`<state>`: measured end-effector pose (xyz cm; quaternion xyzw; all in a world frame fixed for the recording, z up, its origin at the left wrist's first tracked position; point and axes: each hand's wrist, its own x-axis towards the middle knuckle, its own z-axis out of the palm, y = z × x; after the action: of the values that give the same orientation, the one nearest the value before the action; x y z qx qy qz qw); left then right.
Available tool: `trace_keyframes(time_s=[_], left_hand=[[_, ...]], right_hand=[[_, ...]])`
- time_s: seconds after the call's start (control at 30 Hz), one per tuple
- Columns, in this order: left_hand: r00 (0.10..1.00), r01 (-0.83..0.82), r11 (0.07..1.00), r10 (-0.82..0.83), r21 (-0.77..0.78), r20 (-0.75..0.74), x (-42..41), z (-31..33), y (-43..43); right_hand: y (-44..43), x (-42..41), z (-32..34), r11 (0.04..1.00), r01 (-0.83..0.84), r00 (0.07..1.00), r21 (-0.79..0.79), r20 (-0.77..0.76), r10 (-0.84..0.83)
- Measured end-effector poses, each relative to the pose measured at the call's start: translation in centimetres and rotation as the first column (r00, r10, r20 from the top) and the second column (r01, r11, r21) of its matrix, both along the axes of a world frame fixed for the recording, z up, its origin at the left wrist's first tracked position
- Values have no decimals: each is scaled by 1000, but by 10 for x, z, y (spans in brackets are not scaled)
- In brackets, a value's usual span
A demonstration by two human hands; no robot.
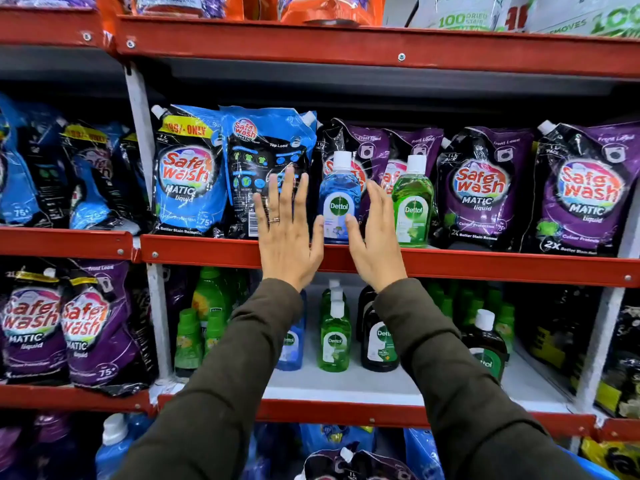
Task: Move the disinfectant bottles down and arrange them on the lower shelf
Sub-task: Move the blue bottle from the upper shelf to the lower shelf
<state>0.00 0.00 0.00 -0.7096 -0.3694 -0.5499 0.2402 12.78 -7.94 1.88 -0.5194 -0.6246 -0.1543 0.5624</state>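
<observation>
a red-edged store rack fills the view, its upper shelf (450,263) packed with blue and purple detergent pouches (188,171), while the white lower shelf (346,382) already carries several bottles. the blue disinfectant bottle (339,199) stands upright at the upper shelf's front edge, the green disinfectant bottle (414,202) just beside it. the left hand (289,230) and right hand (375,237) are raised with fingers spread, flanking the blue bottle and gripping nothing.

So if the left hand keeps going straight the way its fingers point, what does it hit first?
Most likely the blue Safewash pouch with its back label facing out: the left hand is open, fingers aimed up and into the shelf at it. The blue Dettol bottle stands just right of that line. Depth is unclear.
</observation>
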Motion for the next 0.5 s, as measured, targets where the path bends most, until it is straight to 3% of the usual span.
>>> trace_keyframes(time_s=[0.13,0.27,0.5], left_hand=[[994,-103,990,104,-95,9,-15,-7,19],[993,-119,987,116,-109,-30,-18,-13,29],[993,-118,988,116,-99,-24,-18,-14,30]], right_hand=[[12,1,15,964,-82,975,-251,-219,26],[29,9,28,916,-128,952,-380,-307,6],[37,18,29,924,-224,897,-310,-435,72]])
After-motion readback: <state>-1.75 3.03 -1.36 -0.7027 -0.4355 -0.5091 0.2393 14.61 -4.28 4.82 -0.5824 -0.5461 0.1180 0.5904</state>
